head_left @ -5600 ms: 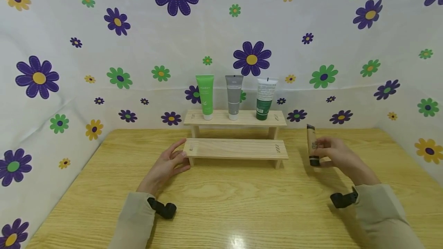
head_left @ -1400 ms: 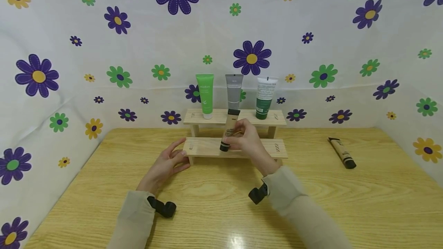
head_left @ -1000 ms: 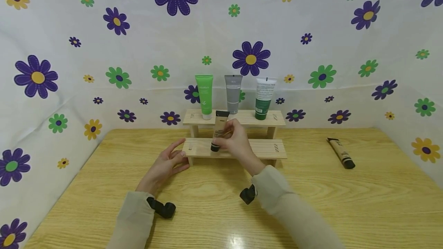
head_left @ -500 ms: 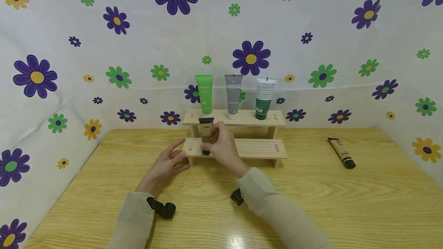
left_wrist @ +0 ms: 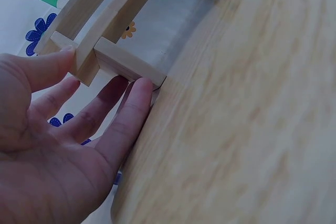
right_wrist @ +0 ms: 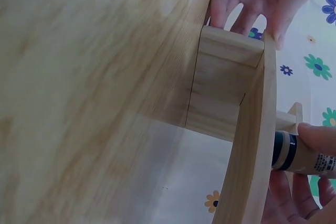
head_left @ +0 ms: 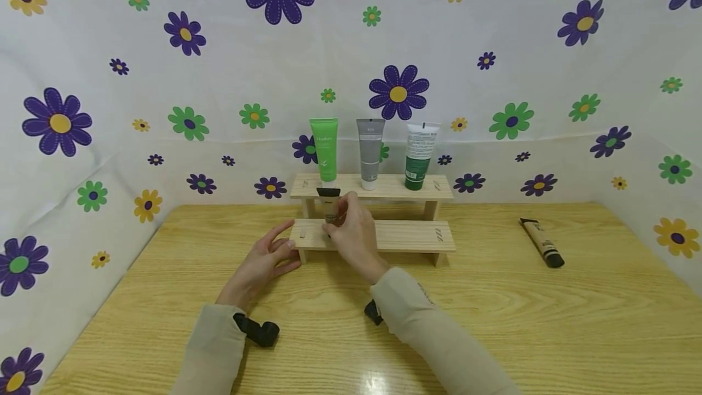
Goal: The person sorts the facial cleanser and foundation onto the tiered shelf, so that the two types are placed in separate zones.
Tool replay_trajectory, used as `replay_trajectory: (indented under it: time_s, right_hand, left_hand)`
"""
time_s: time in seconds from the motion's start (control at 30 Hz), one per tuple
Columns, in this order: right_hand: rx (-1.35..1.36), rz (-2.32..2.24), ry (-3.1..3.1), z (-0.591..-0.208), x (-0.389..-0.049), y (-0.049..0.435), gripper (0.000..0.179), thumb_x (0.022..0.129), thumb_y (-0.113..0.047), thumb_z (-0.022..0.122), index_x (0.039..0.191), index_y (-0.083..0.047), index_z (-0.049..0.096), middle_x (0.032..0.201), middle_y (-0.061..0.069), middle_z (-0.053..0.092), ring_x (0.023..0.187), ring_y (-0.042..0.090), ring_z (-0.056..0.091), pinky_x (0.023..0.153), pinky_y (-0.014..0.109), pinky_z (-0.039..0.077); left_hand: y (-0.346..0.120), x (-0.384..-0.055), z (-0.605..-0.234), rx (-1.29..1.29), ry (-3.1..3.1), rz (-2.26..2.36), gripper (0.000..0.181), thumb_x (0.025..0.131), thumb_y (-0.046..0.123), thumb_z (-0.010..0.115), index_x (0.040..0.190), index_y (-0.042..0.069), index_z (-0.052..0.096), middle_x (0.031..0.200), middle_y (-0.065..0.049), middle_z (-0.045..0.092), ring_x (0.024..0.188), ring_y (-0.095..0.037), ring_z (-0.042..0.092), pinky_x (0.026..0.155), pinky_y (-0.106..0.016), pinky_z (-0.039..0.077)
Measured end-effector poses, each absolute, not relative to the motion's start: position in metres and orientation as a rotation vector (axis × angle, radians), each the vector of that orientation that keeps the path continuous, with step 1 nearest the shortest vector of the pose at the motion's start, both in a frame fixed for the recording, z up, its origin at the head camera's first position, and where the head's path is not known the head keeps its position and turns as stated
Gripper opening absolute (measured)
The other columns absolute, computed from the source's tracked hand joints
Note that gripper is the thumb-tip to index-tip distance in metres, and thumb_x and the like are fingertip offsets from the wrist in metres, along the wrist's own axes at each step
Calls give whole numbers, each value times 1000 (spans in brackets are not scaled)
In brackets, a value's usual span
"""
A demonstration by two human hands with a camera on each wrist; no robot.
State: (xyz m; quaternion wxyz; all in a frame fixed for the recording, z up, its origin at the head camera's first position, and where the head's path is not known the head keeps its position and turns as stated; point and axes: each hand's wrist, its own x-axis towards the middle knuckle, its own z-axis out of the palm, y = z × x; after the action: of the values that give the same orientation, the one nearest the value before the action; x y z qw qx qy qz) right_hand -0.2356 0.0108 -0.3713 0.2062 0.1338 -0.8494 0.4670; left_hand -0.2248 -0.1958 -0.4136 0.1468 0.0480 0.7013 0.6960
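Note:
My right hand (head_left: 356, 233) pinches a beige cosmetic tube (head_left: 330, 206) with a black cap (right_wrist: 284, 150) between thumb and fingers. The tube stands cap down over the left part of the lower shelf of a two-step wooden rack (head_left: 406, 236); in the right wrist view its cap appears to meet the board. At the rack's left end my left hand (head_left: 263, 267) touches the lower step, its fingers fairly straight. The left wrist view shows the thumb (left_wrist: 50, 69) on the board's end and fingertips against the leg (left_wrist: 131, 64).
On the upper shelf stand a green tube (head_left: 326, 151), a grey tube (head_left: 370, 151) and a white-and-green tube (head_left: 421, 157). A second beige tube (head_left: 542, 242) lies on the wooden table (head_left: 493, 322) at right. A flower-patterned cloth (head_left: 329, 47) hangs behind.
My right hand brought a beige tube from the table's right over to the lower shelf, then leftward along it, in front of the green tube. My left hand stayed at the rack's left end.

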Motion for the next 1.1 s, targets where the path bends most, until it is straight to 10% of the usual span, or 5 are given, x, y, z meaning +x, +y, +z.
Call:
replay_trajectory:
  time_s: [1.1]
  right_hand:
    - [304,1405,-2438,-358,-226,80,37,78,6,81,109,3,60,97,22,66,78,29,65,73,43,58]
  left_hand:
    - [-196,-225,-415,114,1975,2027,59,111,10,42,164,17,19,149,-28,40,129,-37,51,102,-40,51]
